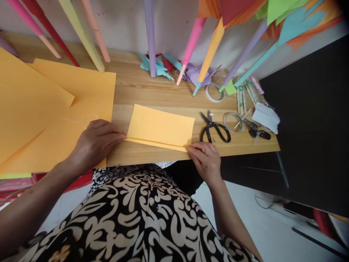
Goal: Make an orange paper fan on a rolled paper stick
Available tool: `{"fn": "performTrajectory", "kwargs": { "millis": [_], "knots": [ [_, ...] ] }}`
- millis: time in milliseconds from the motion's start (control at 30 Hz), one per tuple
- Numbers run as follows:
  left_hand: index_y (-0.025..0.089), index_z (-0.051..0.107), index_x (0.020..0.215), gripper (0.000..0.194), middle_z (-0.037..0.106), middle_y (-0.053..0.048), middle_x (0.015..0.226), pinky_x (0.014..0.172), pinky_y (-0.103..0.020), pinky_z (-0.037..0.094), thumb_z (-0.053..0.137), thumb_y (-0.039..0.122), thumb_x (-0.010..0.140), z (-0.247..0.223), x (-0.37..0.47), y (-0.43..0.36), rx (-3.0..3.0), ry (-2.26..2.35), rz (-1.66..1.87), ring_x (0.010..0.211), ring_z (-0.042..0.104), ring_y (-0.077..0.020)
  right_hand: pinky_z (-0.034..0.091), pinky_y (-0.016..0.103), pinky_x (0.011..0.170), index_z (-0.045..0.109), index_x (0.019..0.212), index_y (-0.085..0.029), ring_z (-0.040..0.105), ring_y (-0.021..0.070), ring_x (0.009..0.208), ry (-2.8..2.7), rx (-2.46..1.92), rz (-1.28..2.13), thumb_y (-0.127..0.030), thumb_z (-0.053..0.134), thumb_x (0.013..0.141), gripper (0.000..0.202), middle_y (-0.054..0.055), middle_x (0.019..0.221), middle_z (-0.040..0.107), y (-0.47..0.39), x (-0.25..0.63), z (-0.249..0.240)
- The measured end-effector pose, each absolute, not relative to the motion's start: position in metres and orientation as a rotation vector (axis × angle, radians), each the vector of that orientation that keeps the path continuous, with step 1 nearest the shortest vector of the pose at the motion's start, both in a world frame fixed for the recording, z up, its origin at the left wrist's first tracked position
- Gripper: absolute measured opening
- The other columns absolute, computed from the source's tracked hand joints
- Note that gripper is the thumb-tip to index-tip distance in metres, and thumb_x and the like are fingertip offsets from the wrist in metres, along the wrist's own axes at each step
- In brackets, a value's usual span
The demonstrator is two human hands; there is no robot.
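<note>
A small yellow-orange paper sheet [162, 123] lies on the wooden table in front of me, its near long edge rolled into a thin tube. My left hand [99, 140] pinches the left end of that rolled edge, and my right hand [205, 158] pinches the right end. Both hands have their fingers closed on the paper. The part of the sheet beyond the roll lies flat. Black-handled scissors [211, 125] rest with blades apart just beyond my right hand. Large orange paper sheets [94, 87] lie under and beside my left hand.
Along the wall stand several coloured paper tubes [150, 40], some topped with cut paper. Paper scraps [196, 72], a tape roll [215, 92], a second tape roll [233, 122] and a bunch of keys [252, 128] lie at the right. A black panel [308, 120] borders the table's right end.
</note>
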State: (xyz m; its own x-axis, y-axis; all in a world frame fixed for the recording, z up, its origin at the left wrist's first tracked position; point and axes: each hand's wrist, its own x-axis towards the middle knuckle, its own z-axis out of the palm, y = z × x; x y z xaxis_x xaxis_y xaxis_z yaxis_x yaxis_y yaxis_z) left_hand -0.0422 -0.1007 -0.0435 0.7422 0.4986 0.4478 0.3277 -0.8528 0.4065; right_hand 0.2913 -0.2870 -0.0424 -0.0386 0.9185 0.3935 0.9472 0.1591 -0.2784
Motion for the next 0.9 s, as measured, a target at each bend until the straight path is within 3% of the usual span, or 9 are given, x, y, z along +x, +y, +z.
{"fn": "performTrajectory", "kwargs": {
  "millis": [200,400,600,900],
  "knots": [
    [0.029,0.070,0.098,0.014,0.074,-0.002,0.094,0.078,-0.039,0.048,0.059,0.021,0.095,-0.046,-0.045,-0.100,2.686,0.656,0.774,0.085,0.064,-0.0211,0.044,0.035,0.081,0.073,0.112,-0.024,0.062,0.0200,0.095,-2.043,-1.745,-0.012,-0.024,0.069,0.091,0.022,0.006,0.099,0.072,-0.287,0.297,-0.043],
    [0.027,0.072,0.098,0.013,0.074,-0.004,0.095,0.080,-0.039,0.049,0.060,0.022,0.095,-0.040,-0.043,-0.102,2.662,0.685,0.752,0.087,0.063,-0.0209,0.041,0.034,0.072,0.074,0.110,-0.026,0.060,0.0184,0.082,-2.065,-1.756,-0.042,-0.022,0.067,0.092,0.020,0.004,0.088,0.070,-0.285,0.299,-0.043],
    [0.025,0.072,0.100,0.012,0.074,-0.006,0.097,0.081,-0.039,0.049,0.062,0.023,0.095,-0.037,-0.042,-0.104,2.654,0.704,0.730,0.090,0.063,-0.0216,0.040,0.035,0.069,0.072,0.110,-0.023,0.061,0.0195,0.082,-2.124,-1.711,-0.048,-0.019,0.065,0.093,0.019,0.005,0.088,0.070,-0.280,0.302,-0.040],
    [0.025,0.071,0.103,0.017,0.074,-0.005,0.095,0.080,-0.039,0.048,0.056,0.021,0.098,-0.036,-0.040,-0.103,2.712,0.714,0.708,0.089,0.064,-0.0219,0.040,0.035,0.071,0.065,0.098,-0.021,0.062,0.0203,0.081,-2.101,-1.764,-0.010,-0.021,0.060,0.096,0.006,0.005,0.087,0.072,-0.276,0.301,-0.039]
  ]
}}
